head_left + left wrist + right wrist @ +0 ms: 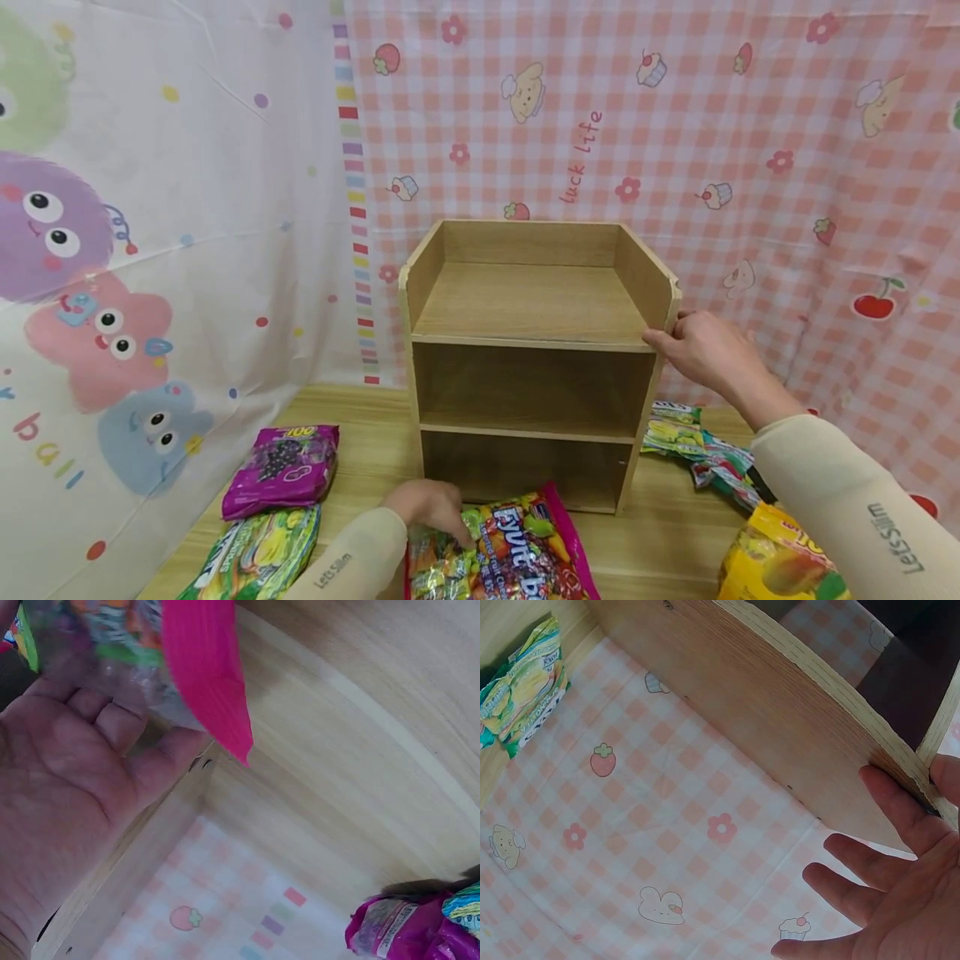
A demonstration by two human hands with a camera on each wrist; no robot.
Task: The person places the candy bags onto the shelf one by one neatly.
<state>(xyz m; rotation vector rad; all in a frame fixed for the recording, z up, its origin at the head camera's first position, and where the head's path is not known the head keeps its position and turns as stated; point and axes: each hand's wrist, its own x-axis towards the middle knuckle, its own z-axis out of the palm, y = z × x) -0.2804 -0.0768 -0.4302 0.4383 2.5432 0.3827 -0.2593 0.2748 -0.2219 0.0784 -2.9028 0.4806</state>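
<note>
A wooden shelf (pixel 525 304) with a railed top and two compartments stands in the middle of the head view. My right hand (pixel 712 354) grips its right side panel near the top front corner. In the right wrist view the thumb and index finger of that hand (pixel 900 881) pinch the panel's edge, while the other fingers are spread. Below, my left hand (pixel 431 507) holds the left upper part of a large candy bag (pixel 525 546) with pink edges, in front of the bottom compartment. In the left wrist view its fingers (pixel 120 727) curl at the clear plastic.
A purple candy bag (pixel 281 471) and a green-yellow bag (pixel 258 550) lie on the table (pixel 367 442) at left. To the right are a green-yellow packet (pixel 671 427), a teal packet (pixel 723 468) and a yellow bag (pixel 780 560). Printed curtains (pixel 487 108) hang behind and at the sides.
</note>
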